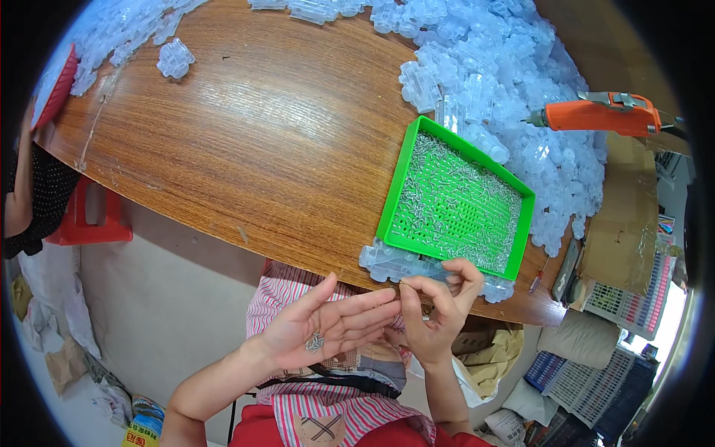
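My left hand (294,331) lies palm up in front of the table's near edge, fingers stretched out flat. A small cluster of silver screws (314,342) rests on its palm. Beside its fingertips is my right hand (436,320), thumb and forefinger pinched together; whatever is between them is too small to make out. Just beyond my right hand stands a green perforated tray (523,237) strewn with many loose screws. Clear plastic parts (387,262) lie in a row along the tray's near side, partly covered by my right fingers.
A large pile of clear plastic parts (484,67) covers the table's far right. An orange electric screwdriver (599,117) is at its right side. One loose clear part (175,58) lies far left. Another person's arm (21,179) and a red stool (97,216) are at the left.
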Demonstrator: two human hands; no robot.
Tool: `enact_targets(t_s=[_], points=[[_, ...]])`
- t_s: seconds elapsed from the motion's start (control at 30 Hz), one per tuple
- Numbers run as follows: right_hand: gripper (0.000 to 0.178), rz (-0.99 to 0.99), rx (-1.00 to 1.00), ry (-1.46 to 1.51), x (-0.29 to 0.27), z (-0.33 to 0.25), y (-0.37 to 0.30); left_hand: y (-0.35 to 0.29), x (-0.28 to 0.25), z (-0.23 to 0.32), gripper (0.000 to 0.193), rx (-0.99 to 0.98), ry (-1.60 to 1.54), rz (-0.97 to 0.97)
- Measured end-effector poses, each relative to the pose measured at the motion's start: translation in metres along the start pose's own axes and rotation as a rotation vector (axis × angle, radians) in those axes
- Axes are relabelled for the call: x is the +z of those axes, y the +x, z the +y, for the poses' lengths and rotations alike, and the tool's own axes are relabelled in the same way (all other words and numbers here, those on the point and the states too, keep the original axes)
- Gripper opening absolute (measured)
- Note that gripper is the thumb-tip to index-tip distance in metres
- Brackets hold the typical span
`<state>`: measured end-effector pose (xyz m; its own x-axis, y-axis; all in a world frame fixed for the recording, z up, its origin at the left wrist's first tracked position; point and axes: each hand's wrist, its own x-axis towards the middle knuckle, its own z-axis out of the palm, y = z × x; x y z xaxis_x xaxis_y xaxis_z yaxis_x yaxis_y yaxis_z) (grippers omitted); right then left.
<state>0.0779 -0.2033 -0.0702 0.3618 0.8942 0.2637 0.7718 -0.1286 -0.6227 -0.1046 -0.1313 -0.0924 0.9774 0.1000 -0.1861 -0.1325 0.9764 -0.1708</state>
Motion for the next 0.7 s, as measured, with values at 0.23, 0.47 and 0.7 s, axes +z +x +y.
enact_targets(t_s=[0.23, 0.47, 0.7], points=[[0.016, 0.098, -0.118, -0.019, 0.016, 0.014, -0.008, -0.004, -0.002, 0.003, 0.074, 0.043, -0.028, 0.052], [0.021, 0.124, -0.222, -0.107, 0.017, 0.019, -0.009, -0.003, 0.002, 0.003, 0.077, 0.053, -0.054, 0.087], [0.028, 0.155, -0.31, -0.186, 0.016, 0.02, -0.007, -0.002, 0.001, 0.003, 0.077, 0.055, -0.055, 0.091]])
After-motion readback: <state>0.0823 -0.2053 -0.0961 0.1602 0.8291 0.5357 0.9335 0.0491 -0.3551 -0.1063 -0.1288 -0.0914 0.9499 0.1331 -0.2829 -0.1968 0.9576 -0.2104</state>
